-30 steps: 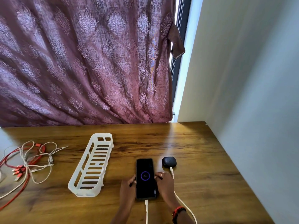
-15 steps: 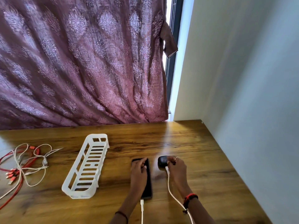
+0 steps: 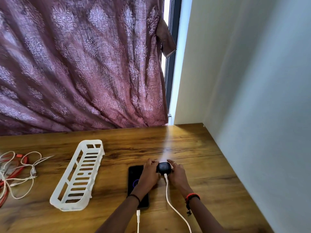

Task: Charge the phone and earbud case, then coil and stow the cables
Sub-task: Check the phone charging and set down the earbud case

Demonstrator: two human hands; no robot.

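Two hands closed on one small dark earbud case (image 3: 164, 167), near the middle of the wooden table (image 3: 117, 148). From the left, left hand (image 3: 149, 174), laid across the far part of the phone (image 3: 133, 173), fingers curled against the case's left side. From the right, right hand (image 3: 176, 176), fingers bent over the case's right side and top, ring on one finger. Clamped from both sides; resting on the table or just lifted off it, cannot tell. Just right of the phone's far corner.

Phone flat and face up, screen dark but for a bluish ring glowing beside the left hand. At its near end, the plug of a white phone cable (image 3: 138, 217), trailing off the bottom of view. From the case's near side, a second white cable (image 3: 167, 192), passing between the two wrists and off the bottom as well.

Left of the phone and apart from it, a white slotted basket (image 3: 67, 205), lying lengthways. Well to the left again, a loose tangle of red and white cables (image 3: 20, 155). Behind, a patterned maroon curtain (image 3: 75, 64); to the right, a pale wall (image 3: 252, 98).
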